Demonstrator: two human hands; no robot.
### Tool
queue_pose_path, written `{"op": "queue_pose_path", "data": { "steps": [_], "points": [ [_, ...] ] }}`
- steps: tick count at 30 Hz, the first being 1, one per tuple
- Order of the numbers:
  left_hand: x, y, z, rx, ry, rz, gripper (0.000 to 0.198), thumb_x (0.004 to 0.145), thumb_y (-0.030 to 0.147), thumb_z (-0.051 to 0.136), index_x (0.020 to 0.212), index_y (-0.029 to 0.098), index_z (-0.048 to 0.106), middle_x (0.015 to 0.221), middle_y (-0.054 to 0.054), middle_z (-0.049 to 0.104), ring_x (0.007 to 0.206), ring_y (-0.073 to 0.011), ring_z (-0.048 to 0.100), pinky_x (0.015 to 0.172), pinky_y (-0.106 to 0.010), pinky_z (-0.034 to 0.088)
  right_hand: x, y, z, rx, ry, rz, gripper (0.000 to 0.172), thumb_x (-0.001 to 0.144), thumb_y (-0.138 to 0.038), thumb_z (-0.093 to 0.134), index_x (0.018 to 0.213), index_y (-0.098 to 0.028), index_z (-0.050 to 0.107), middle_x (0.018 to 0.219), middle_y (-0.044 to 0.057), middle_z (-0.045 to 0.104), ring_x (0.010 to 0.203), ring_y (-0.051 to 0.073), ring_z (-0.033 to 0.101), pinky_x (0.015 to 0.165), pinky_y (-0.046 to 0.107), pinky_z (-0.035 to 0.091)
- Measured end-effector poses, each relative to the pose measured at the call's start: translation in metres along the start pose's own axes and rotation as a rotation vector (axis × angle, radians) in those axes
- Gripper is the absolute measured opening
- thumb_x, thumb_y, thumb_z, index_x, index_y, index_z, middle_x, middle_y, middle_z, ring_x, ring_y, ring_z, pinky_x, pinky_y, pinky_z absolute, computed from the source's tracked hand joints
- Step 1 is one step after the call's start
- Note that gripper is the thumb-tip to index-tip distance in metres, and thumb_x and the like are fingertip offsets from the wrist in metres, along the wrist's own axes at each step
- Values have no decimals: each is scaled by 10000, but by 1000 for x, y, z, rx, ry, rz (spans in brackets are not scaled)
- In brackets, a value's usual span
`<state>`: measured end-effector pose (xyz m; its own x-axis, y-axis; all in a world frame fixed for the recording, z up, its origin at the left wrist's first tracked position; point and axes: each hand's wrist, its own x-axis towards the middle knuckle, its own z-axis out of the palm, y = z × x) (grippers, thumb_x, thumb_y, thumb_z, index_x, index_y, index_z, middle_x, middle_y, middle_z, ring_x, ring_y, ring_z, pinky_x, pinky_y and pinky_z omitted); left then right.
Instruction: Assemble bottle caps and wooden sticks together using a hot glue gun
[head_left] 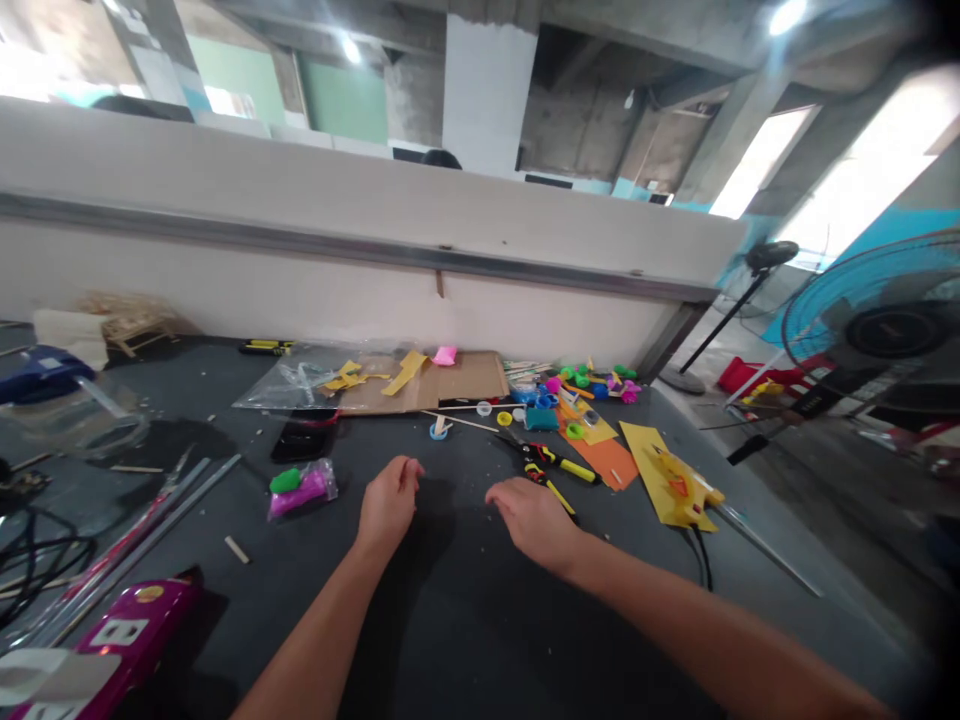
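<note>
My left hand [388, 507] hovers over the middle of the dark table, its fingers curled inward and closed; whatever they may hold is hidden. Across a gap to its right, my right hand [538, 522] has its fingers pressed together, and I cannot make out anything in them. Nearest to the right hand lie pliers [551, 470] with black and yellow handles. To the left of my left hand sits a clear bag of purple clay [304, 492] with a green lump [285, 481] on it. A small blue ring [438, 431] lies beyond both hands.
Cardboard [469, 380] with yellow scraps lies at the back. Coloured clay pieces [581, 378] and orange paper [609, 460] are at back right, yellow paper [645, 470] farther right. A purple device [139, 625] and clear sticks [169, 530] occupy the left. A fan [892, 330] stands right.
</note>
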<state>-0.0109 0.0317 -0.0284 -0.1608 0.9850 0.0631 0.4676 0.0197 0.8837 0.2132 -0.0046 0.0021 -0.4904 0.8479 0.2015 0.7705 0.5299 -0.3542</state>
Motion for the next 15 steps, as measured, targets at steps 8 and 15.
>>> {"op": "queue_pose_path", "data": {
  "steps": [8,15],
  "points": [
    [-33,57,43,-275,-24,242,320,823,333,494,1108,218,582,1196,-78,580,1124,-208,510,985,-338,346,-15,-33,-7,732,135,84,528,905,-433,375,1380,-209,319,1365,112,431,1260,213,406,1022,415,379],
    [-64,130,100,-704,-25,-3,352,863,382,424,1156,250,567,1389,-16,431,1359,-171,221,1122,-293,98,37,-22,-25,1366,232,437,695,900,-574,82,1343,-142,397,1321,127,488,1271,198,407,1089,449,266]
  ]
}}
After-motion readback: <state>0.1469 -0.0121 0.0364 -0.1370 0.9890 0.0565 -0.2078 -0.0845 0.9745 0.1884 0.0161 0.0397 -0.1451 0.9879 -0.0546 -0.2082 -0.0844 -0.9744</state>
